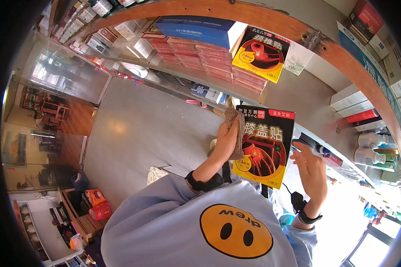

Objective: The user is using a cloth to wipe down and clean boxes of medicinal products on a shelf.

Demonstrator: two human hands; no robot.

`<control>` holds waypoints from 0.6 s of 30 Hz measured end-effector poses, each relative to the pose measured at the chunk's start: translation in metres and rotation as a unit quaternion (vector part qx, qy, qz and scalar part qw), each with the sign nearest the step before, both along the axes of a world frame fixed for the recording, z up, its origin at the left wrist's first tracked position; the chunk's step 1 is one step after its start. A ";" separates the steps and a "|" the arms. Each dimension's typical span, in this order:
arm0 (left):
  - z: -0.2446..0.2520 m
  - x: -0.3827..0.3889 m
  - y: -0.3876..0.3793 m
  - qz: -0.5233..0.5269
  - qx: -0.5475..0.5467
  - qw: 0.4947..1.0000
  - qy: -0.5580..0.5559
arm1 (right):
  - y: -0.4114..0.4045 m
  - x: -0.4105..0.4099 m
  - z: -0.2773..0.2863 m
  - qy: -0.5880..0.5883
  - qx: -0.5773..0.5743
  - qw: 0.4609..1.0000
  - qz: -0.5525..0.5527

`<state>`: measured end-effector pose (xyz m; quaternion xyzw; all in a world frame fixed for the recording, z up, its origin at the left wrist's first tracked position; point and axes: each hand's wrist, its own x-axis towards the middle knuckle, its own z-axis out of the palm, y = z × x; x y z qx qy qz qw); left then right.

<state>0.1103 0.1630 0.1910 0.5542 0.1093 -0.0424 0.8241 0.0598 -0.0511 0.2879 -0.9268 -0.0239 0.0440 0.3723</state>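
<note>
My left hand (228,137) grips a brown-grey cloth (239,143) against the left edge of a black and yellow patch box (262,147), held upright before my chest. The box bears writing and a red picture of a knee joint. Whether fingers lie behind the box is hidden. My right hand (310,170) is just beside the box's right edge, fingers bent and apart; whether a fingertip touches it I cannot tell. A similar box (261,55) stands on the shelf beyond, in front of stacked red boxes (217,58).
A wooden-edged shelf (270,13) curves across the top, with a blue box (197,31) on the stacks. White bottles (369,156) and cartons stand at the right. Grey floor (137,123) lies to the left, with a wooden crate (87,225) lower left.
</note>
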 end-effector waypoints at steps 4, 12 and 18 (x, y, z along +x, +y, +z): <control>0.003 -0.004 -0.001 -0.016 0.039 0.998 -0.050 | 0.013 -0.001 -0.007 -0.012 0.088 0.996 0.020; 0.041 -0.019 -0.006 -0.110 -0.112 0.988 0.012 | 0.021 0.002 -0.026 -0.071 0.063 0.993 -0.074; 0.030 -0.039 -0.006 -0.272 -0.367 0.884 0.095 | 0.040 0.003 -0.032 -0.141 0.043 0.980 -0.130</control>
